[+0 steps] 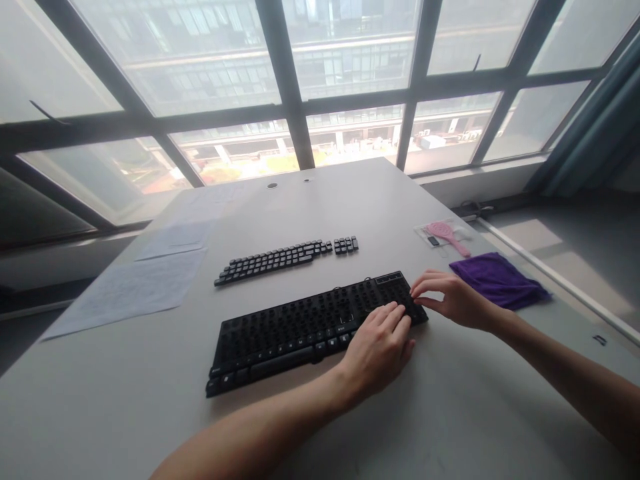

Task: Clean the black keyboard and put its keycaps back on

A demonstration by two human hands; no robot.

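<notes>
A black keyboard [285, 327] lies at a slant on the white table, most of its keycaps off and dark key sockets showing. Only the bottom rows nearest me carry caps. My left hand [377, 347] rests over the keyboard's right part, its fingers stretched out on it. At the right end, my right hand [447, 297] has thumb and fingertips brought together against the number pad area; whatever is between them is hidden. Behind the keyboard, loose black keycaps [273, 261] stand in rows, with a smaller group of keycaps [346, 245] at their right.
To the right lie a purple cloth [500, 280], a pink handled object [447, 235] on a clear bag, and small dark pieces [599, 340] near the table's edge. Paper sheets [130, 293] cover part of the left side. Windows stand beyond the table [345, 200].
</notes>
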